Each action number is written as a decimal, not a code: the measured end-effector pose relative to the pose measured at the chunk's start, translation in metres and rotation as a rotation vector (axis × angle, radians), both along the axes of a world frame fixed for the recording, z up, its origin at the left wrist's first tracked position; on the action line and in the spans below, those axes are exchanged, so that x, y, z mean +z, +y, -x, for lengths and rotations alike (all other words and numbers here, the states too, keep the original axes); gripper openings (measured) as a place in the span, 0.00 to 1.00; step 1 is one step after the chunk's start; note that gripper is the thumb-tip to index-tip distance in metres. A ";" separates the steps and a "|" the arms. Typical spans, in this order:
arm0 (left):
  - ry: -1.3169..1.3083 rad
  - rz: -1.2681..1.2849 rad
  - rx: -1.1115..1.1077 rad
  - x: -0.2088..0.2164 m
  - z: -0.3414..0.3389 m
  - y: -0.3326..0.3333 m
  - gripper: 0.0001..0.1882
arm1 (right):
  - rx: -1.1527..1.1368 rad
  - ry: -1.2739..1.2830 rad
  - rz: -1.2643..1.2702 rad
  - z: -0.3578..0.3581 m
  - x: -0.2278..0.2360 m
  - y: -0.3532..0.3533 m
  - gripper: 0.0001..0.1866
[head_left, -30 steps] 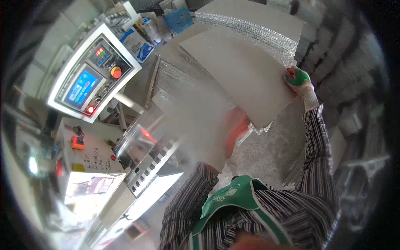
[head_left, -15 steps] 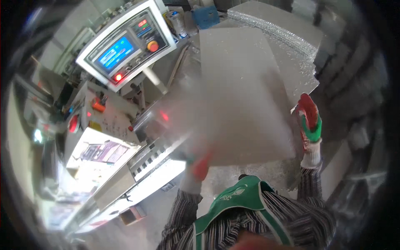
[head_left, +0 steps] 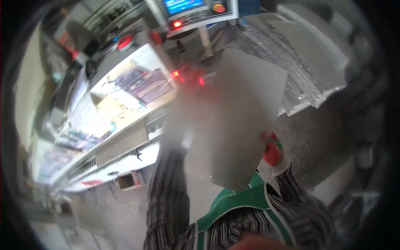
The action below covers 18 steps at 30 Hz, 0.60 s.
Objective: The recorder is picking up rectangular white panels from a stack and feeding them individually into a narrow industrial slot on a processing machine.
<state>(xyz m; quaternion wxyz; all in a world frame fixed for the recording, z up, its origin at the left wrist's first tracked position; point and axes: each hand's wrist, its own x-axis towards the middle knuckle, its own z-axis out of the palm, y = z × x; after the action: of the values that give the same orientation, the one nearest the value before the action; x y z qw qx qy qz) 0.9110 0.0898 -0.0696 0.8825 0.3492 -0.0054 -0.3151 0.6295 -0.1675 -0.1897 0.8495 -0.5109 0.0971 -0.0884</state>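
A flat, light grey sheet [head_left: 250, 79] stretches before me, its near corner close to my apron. My right hand [head_left: 273, 151], in a red and green glove, is closed on the sheet's right edge. On the other side my left arm reaches forward along the sheet. My left hand [head_left: 196, 88] is only a reddish blur near the sheet's far left edge; its fingers cannot be made out. A hazy patch hides the middle of the sheet.
A stack of similar grey sheets [head_left: 310, 50] lies at the far right. The control panel [head_left: 198, 16] with a blue screen stands ahead. Along the left runs a long machine [head_left: 121, 156] with a brightly lit surface. An open box [head_left: 130, 180] lies on the floor below it.
The view has swung left. The sheet has come closer to my body and turned. My left hand has reached forward; my right hand has come inward on the sheet's right edge.
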 end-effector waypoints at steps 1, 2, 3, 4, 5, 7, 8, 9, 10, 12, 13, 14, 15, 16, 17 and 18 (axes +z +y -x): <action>-0.195 -0.156 -0.040 -0.001 0.000 -0.020 0.19 | -0.018 0.068 0.368 0.014 -0.031 0.001 0.21; -0.374 -0.321 -0.083 -0.007 0.000 -0.050 0.16 | -0.038 0.128 0.738 0.029 -0.067 -0.005 0.20; -0.554 -0.537 -0.041 0.002 0.005 -0.050 0.13 | 0.002 0.090 1.097 0.023 -0.082 0.004 0.20; -0.695 -0.765 -0.028 0.003 0.009 -0.060 0.10 | 0.104 0.016 1.087 0.020 -0.082 0.014 0.20; -0.808 -1.014 -0.027 0.007 0.008 -0.069 0.07 | 0.119 -0.077 0.642 0.019 -0.079 0.016 0.20; -1.303 -1.188 0.400 -0.030 0.013 -0.074 0.11 | 0.133 -0.080 -0.242 0.029 -0.070 0.015 0.20; -1.179 -1.233 0.235 -0.027 0.028 -0.076 0.16 | -0.041 -0.182 0.470 0.038 -0.095 0.002 0.21; -1.049 -1.254 0.070 -0.030 0.043 -0.074 0.21 | -0.234 -0.301 1.179 0.049 -0.123 -0.015 0.21; -1.021 -1.285 0.085 -0.037 0.065 -0.058 0.21 | -0.199 -0.312 1.160 0.052 -0.135 -0.023 0.21; -1.219 -1.468 0.113 -0.035 0.114 0.005 0.30 | -0.099 0.004 -0.035 0.038 -0.148 -0.024 0.23; -1.158 -1.489 -0.032 -0.021 0.132 0.029 0.34 | -0.111 -0.083 0.502 0.038 -0.148 -0.024 0.24; -1.094 -1.500 -0.175 -0.006 0.150 0.054 0.37 | -0.098 -0.087 0.500 0.034 -0.149 -0.025 0.24; -0.986 -1.524 -0.237 -0.009 0.164 0.077 0.37 | -0.116 -0.142 0.659 0.029 -0.143 -0.028 0.25; -0.875 -1.543 -0.302 -0.022 0.175 0.101 0.38 | -0.136 -0.196 0.816 0.025 -0.136 -0.029 0.25; -0.866 -1.547 -0.288 -0.038 0.191 0.121 0.38 | -0.152 -0.254 0.969 0.019 -0.130 -0.027 0.26; -0.937 -1.773 -0.178 -0.057 0.209 0.137 0.37 | -0.176 -0.307 1.123 0.017 -0.124 -0.026 0.27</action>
<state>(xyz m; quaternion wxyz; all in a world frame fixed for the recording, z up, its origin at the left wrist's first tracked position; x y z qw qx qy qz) 0.7016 0.2264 -0.1261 0.1863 0.9670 -0.1417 -0.1011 0.6129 -0.1935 -0.3133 0.4427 -0.8540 -0.0467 -0.2694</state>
